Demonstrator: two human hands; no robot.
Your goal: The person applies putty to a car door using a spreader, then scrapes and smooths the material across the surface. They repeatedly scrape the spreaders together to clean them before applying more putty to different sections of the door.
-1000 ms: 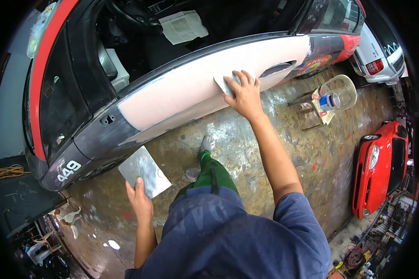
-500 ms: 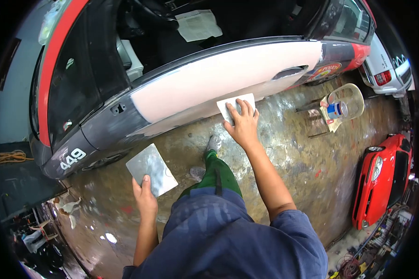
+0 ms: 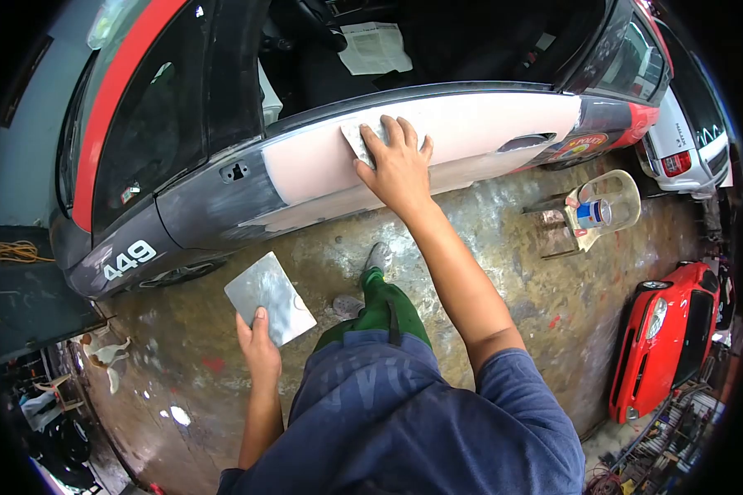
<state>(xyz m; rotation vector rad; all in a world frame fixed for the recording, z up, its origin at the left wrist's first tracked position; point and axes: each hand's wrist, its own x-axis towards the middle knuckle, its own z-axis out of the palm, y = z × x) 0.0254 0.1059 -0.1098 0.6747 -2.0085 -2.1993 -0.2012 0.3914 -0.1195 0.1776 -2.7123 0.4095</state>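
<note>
Plate: flat grey plate (image 3: 268,295), near left, tilted over the floor, well apart from the door.
Left hand: the left hand (image 3: 257,351) grips the plate's near corner, thumb on top and fingers closed under it. It hangs low, nowhere close to the bodywork.
Door: the dark door (image 3: 210,210) runs left to right across the far side. Its pale patch (image 3: 487,115) has the same long axis.
Spreader: a small pale spreader (image 3: 355,136) lies flat on the patch's left end, up by the window edge. Its corner pokes out left of the fingertips.
Right hand: arm at full stretch, the right hand (image 3: 400,169) has its fingers (image 3: 390,132) clamped over the spreader, holding it hard against the door.
Nearer hand: the right, plainly. It's on the door, and the left is well apart.
Patch beyond: most of it stretches away right of the hand, toward the handle recess.
Stool: far right, a stool (image 3: 553,227) with a can (image 3: 593,213), well apart from both hands.
</note>
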